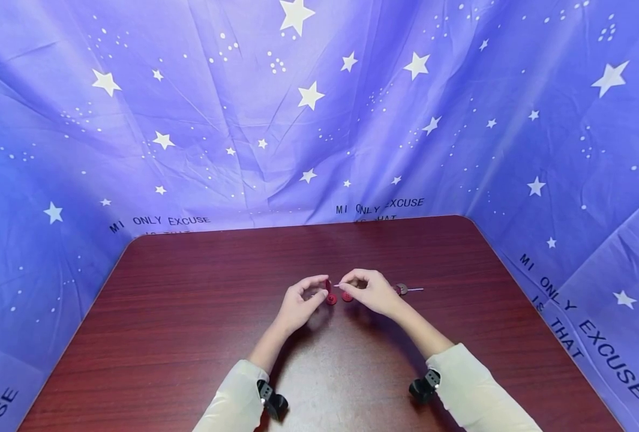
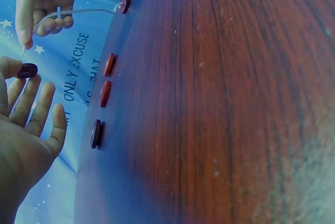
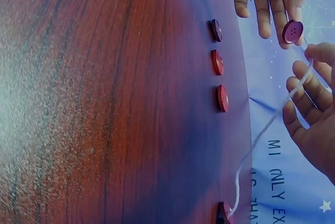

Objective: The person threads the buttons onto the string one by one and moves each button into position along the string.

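My left hand (image 1: 299,305) pinches a dark red button (image 3: 293,32) by its edge between thumb and forefinger, its several small holes facing the right hand. My right hand (image 1: 372,293) pinches a white string (image 3: 269,122) near its end. The string's thin tip (image 2: 23,51) points at the held button, right by its face. From the right fingers the string trails down to a dark button (image 2: 124,4) on the table, passes through it and leaves a short tail beyond. The other fingers of both hands are loosely spread.
Three loose buttons lie in a row on the table below the hands: a bright red one (image 3: 223,98), another red one (image 3: 218,62) and a darker one (image 3: 216,30). The glossy reddish-brown table (image 1: 189,336) meets a blue star-patterned cloth (image 1: 254,120) behind and at the sides.
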The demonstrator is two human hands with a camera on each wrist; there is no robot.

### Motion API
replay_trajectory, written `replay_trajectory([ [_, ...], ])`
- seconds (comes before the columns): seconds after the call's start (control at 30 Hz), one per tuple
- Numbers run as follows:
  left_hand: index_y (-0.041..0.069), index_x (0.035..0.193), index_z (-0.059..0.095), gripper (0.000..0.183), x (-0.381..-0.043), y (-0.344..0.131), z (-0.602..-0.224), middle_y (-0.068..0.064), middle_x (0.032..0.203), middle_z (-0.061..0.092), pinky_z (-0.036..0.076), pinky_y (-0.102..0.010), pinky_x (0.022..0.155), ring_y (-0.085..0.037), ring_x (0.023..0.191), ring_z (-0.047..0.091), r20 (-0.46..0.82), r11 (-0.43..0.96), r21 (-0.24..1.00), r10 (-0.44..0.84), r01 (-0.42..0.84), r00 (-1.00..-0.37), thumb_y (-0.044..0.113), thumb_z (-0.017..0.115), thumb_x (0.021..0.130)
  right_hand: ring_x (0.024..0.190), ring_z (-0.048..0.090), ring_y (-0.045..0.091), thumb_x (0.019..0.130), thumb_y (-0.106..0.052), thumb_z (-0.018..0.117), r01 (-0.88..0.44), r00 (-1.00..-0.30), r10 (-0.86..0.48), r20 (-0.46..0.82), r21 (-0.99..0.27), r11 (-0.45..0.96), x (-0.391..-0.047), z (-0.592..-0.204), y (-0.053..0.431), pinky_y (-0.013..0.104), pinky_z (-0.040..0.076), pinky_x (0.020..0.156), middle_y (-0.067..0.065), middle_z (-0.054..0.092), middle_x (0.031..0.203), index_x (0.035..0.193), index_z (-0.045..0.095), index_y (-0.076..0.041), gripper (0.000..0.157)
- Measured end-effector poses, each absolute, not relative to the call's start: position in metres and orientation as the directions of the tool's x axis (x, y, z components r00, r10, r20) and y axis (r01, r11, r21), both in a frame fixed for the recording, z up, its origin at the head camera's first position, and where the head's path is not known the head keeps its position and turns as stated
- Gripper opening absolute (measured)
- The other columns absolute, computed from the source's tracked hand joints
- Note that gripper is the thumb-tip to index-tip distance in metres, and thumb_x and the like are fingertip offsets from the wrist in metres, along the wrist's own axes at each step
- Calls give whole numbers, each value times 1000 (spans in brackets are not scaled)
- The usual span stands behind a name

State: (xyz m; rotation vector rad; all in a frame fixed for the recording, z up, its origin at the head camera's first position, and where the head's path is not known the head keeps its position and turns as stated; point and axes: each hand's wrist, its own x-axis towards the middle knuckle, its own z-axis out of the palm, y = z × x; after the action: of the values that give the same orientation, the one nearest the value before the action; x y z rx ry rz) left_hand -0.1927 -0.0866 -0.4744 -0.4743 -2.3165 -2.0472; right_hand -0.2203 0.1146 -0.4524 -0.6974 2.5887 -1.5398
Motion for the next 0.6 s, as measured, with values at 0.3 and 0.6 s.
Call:
replay_trajectory([
  [0.3,-6,120,57,36,-198,-85,-490,-20,105,67,54,-44,55,-19,83,65,272,59,954,239,293,-932,10,60,88,60,54,5,86,-15,65,-365,-887,-425,180,-837,408,-218,-452,114,19,43,56,17,65,71,87,67,-8,7],
  [0.6,0,120,59,33,-196,-83,-488,-22,99,68,54,-45,57,-38,80,64,239,69,963,243,262,-940,8,60,88,60,51,5,86,-13,65,-371,-886,-429,178,-827,423,-217,-453,112,19,42,55,-3,59,67,86,66,-10,3],
])
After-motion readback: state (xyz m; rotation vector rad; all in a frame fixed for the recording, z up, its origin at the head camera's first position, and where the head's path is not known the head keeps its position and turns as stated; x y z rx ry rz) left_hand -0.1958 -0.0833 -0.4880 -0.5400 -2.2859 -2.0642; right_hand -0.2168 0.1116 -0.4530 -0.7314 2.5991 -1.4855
